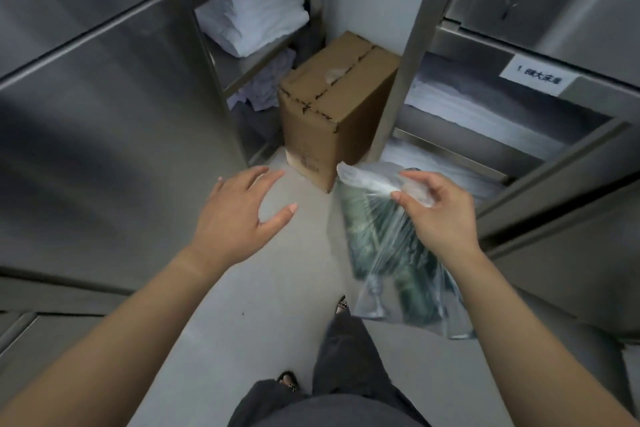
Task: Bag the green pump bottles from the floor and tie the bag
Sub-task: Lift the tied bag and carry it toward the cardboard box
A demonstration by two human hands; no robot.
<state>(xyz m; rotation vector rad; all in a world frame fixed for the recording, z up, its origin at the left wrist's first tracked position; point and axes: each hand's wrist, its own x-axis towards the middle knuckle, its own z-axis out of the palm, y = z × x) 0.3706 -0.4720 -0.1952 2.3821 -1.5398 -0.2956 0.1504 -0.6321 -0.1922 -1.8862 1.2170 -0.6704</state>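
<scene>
A clear plastic bag (408, 298) hangs in the air above the floor, holding several dark green pump bottles (377, 243) that show blurred through the plastic. My right hand (440, 215) pinches the gathered, twisted neck of the bag between thumb and fingers, and a loose end of plastic sticks out to the left. To the left of the bag, my left hand (239, 218) hovers with fingers spread and nothing in it, a short gap away from the bag's neck.
A taped cardboard box (332, 104) stands on the pale floor (263, 315) straight ahead. Steel cabinets flank the narrow aisle; open shelves hold folded white linen (259, 14) on the left and more on the right. My legs and sandalled feet are below.
</scene>
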